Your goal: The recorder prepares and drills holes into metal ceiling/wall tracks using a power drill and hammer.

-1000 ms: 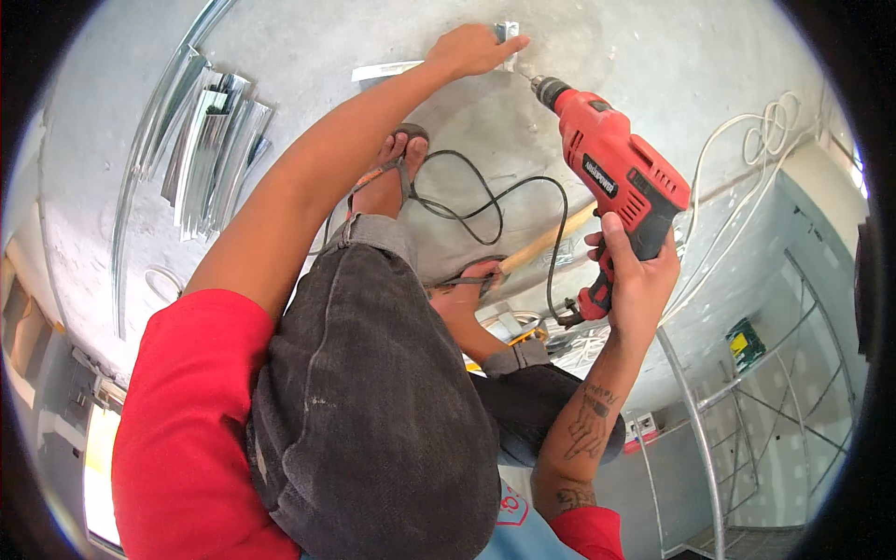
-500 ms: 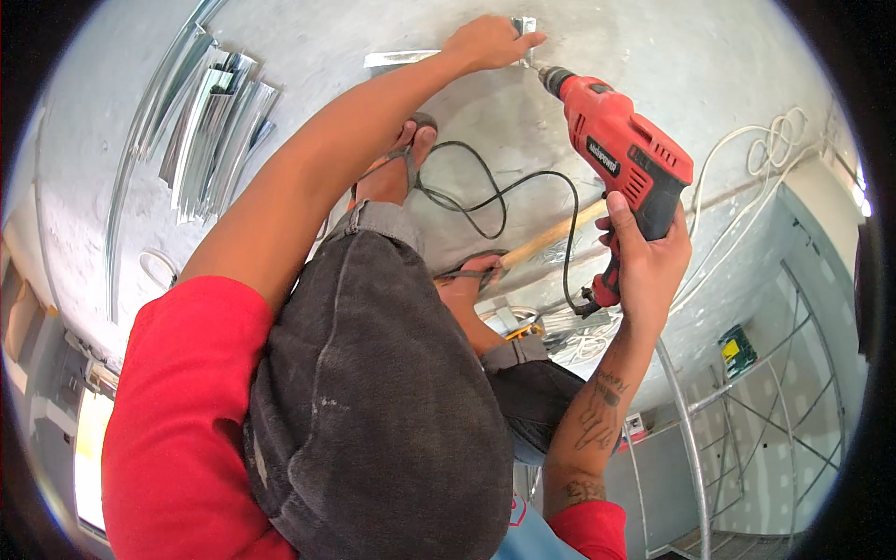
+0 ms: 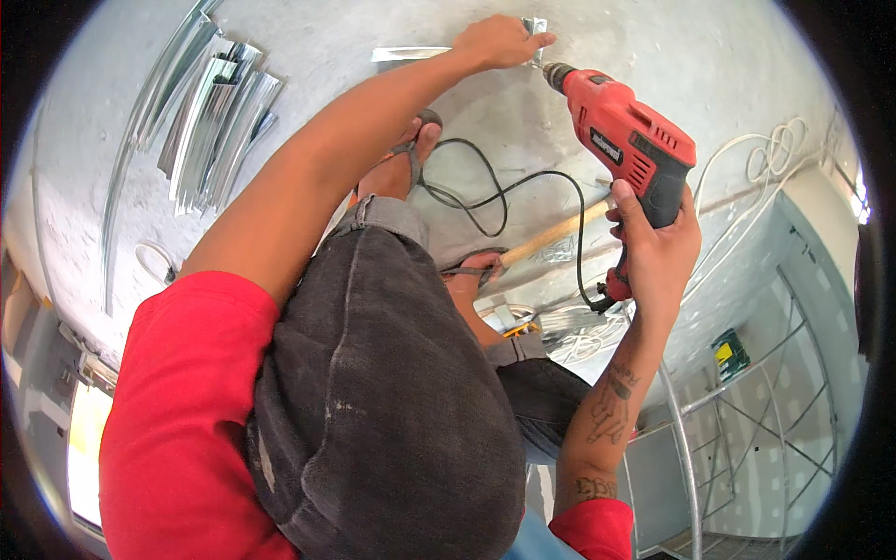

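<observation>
My right hand (image 3: 661,245) is wrapped round the grip of a red and black corded power drill (image 3: 623,126). The drill points up and to the left, its bit against or very near a short piece of shiny metal channel (image 3: 539,28). My left hand (image 3: 502,42) is closed over that channel, thumb stretched toward the bit; the fingers' undersides are hidden. A flat silver metal strip (image 3: 406,54) shows on the other side of my left wrist, and I cannot tell whether it joins the held piece. The black drill cord (image 3: 541,175) loops across the floor between my sandalled feet.
Cut metal profiles (image 3: 219,131) lie in a pile on the floor at left. A wooden handle (image 3: 555,233) rests beside my right foot. White cable (image 3: 784,140) coils at right, near metal scaffold tubing (image 3: 686,457). More cable and loose pieces lie beyond my right knee.
The whole view has shifted slightly. Both hands keep their hold, and the drill stays at the metal channel with almost no visible movement.
</observation>
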Demonstrator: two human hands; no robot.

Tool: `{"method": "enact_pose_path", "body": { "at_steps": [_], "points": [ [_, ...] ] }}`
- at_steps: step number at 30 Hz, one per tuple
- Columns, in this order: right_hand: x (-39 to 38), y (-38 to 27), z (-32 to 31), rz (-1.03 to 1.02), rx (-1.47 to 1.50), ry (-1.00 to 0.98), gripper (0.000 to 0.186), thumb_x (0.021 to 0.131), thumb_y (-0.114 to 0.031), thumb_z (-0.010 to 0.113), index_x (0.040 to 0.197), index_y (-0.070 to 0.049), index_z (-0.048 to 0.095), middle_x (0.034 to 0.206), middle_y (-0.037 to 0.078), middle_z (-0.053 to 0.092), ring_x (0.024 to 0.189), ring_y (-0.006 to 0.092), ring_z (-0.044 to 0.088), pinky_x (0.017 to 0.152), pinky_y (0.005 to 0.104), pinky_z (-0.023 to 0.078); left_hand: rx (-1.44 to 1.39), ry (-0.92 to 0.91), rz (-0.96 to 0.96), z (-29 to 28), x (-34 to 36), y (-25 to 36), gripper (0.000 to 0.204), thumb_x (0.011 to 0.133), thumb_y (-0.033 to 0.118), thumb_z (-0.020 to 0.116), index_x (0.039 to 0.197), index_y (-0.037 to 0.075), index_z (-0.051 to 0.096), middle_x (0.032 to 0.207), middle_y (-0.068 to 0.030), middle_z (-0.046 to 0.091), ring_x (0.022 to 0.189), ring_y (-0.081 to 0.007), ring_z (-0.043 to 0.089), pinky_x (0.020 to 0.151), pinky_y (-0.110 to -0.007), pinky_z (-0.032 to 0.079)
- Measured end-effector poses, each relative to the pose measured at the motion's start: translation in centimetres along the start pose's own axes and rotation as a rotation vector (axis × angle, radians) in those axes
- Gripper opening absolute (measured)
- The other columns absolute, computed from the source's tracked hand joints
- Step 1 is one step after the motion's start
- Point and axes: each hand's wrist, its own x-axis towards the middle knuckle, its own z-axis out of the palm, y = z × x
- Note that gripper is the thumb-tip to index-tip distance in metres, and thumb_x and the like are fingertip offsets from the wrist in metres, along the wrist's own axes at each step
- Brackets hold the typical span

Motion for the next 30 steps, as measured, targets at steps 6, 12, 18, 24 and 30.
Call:
{"method": "enact_pose_path", "body": {
  "at_steps": [6, 12, 18, 24, 30],
  "points": [
    [0.1, -0.5, -0.1, -0.028, -0.082, 0.019, 0.047, 0.084, -0.024, 0.080, 0.117, 0.003, 0.059, 0.083, 0.008, 0.070, 0.069, 0.0126, 0.065, 0.064, 0.0273, 0.051, -0.006, -0.009, -0.005, 0.3, 0.3, 0.2, 0.080, 0.094, 0.070, 0.035, 0.092, 0.001, 0.074, 0.100, -0.0215, 0.071, 0.097, -0.0402, 0.067, 0.086, -0.051, 0.051],
    [1.5, -3.7, -0.8, -0.085, -0.192, -0.095, 0.061, 0.086, -0.033, 0.077, 0.132, -0.003, 0.051, 0.086, 0.010, 0.070, 0.070, 0.0142, 0.065, 0.065, 0.0282, 0.052, -0.007, -0.001, -0.008, 0.5, 0.7, -0.8, 0.079, 0.093, 0.070, 0.036, 0.093, 0.000, 0.074, 0.101, -0.0222, 0.071, 0.097, -0.0407, 0.067, 0.086, -0.051, 0.050],
    [4.1, -4.1, -2.3, -0.164, -0.263, -0.219, 0.059, 0.084, -0.033, 0.079, 0.129, -0.004, 0.054, 0.090, 0.008, 0.069, 0.073, 0.0132, 0.063, 0.068, 0.0296, 0.052, -0.017, -0.009, 0.029, 0.5, 1.5, -1.4, 0.079, 0.092, 0.070, 0.039, 0.088, -0.001, 0.074, 0.097, -0.0235, 0.071, 0.094, -0.0406, 0.067, 0.085, -0.050, 0.050],
    [4.1, -4.8, -1.2, -0.179, -0.214, -0.257, 0.055, 0.081, -0.031, 0.082, 0.121, -0.002, 0.058, 0.085, 0.006, 0.068, 0.068, 0.0121, 0.062, 0.062, 0.0269, 0.050, -0.068, 0.050, 0.082, 1.2, 1.2, -1.3, 0.080, 0.095, 0.067, 0.037, 0.082, -0.003, 0.072, 0.086, -0.0286, 0.068, 0.082, -0.0449, 0.066, 0.079, -0.051, 0.049],
    [3.8, -5.5, -0.9, -0.024, -0.207, -0.223, 0.047, 0.081, -0.028, 0.082, 0.112, 0.000, 0.060, 0.079, 0.006, 0.067, 0.058, 0.0104, 0.059, 0.055, 0.0261, 0.048, -0.028, 0.111, 0.061, 1.3, 0.4, -0.4, 0.074, 0.097, 0.061, 0.037, 0.086, -0.004, 0.072, 0.090, -0.0291, 0.069, 0.087, -0.0458, 0.066, 0.082, -0.052, 0.049]
  ]
}}
